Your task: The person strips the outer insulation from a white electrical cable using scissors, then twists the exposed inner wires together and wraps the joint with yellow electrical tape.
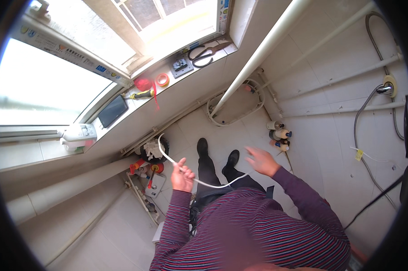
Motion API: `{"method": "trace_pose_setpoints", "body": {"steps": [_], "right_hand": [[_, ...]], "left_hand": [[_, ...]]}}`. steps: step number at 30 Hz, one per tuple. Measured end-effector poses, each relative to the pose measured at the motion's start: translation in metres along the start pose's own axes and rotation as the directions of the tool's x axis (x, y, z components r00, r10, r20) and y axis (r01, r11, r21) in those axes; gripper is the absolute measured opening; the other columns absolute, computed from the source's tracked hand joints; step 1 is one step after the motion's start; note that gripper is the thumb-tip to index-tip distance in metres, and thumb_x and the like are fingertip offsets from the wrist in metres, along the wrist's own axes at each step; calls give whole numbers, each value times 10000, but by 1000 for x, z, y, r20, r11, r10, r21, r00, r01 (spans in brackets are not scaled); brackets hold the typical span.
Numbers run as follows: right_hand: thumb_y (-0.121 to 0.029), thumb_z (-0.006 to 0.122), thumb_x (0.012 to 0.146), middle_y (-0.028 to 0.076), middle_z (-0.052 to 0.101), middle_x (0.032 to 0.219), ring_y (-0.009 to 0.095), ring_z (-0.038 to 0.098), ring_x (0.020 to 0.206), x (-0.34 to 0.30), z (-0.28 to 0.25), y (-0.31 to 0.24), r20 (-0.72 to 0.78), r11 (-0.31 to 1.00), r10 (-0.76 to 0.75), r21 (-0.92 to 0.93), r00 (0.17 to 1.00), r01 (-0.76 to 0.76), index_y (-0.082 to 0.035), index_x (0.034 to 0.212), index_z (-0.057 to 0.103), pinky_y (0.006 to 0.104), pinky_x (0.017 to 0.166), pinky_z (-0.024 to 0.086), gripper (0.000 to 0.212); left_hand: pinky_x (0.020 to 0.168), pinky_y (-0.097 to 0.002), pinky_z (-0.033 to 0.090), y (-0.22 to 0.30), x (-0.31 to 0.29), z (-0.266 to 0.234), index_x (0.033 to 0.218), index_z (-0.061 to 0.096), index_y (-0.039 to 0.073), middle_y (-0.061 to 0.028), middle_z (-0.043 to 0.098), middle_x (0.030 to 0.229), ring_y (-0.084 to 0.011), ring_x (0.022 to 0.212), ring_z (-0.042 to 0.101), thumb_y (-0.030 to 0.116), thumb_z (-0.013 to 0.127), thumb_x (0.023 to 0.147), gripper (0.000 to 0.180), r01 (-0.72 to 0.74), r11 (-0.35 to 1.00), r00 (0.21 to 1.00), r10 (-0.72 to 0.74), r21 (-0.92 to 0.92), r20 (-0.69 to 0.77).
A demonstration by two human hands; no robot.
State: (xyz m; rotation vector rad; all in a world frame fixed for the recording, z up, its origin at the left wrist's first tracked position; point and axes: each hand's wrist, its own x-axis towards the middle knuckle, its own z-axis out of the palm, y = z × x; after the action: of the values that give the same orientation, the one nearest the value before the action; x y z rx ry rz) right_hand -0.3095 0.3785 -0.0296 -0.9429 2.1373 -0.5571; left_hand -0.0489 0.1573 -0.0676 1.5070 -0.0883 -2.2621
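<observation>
Tiled floor (186, 125) runs between windowsill (50, 151) and right wall (330, 131). White cable (208, 184) bows before person's waist: left hand (183, 176) curled round it; right hand (262, 161) spread near other end, grip unclear. Bin (166, 149) beyond left hand; bottles (283, 134) line wall; thick pipe (262, 49) slants ahead.

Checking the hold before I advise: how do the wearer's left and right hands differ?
The left hand is curled around the white cable; the right hand is open. The left hand grips partway along the cable, while the right hand is near one end; whether it touches is unclear. Both are bare.
</observation>
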Motion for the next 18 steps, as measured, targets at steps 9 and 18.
{"method": "trace_pose_setpoints", "body": {"steps": [9,18], "right_hand": [[-321,627,940,251,701,1091,413,686,1021,295,-74,-207,-566,972,230,173,792,-158,21,1144,564,480,893,546,403],[-243,734,820,192,733,837,272,726,737,403,-81,-149,-447,885,448,342,774,-316,39,891,714,376,615,566,292]], "left_hand": [[543,-284,390,-69,-7,41,1465,417,183,28,405,704,-86,534,341,372,392,1104,408,-25,994,989,9,106,150],[446,-215,340,10,-3,42,1451,478,33,9,512,757,-53,522,398,213,465,1086,407,-336,875,927,242,348,288]]}}
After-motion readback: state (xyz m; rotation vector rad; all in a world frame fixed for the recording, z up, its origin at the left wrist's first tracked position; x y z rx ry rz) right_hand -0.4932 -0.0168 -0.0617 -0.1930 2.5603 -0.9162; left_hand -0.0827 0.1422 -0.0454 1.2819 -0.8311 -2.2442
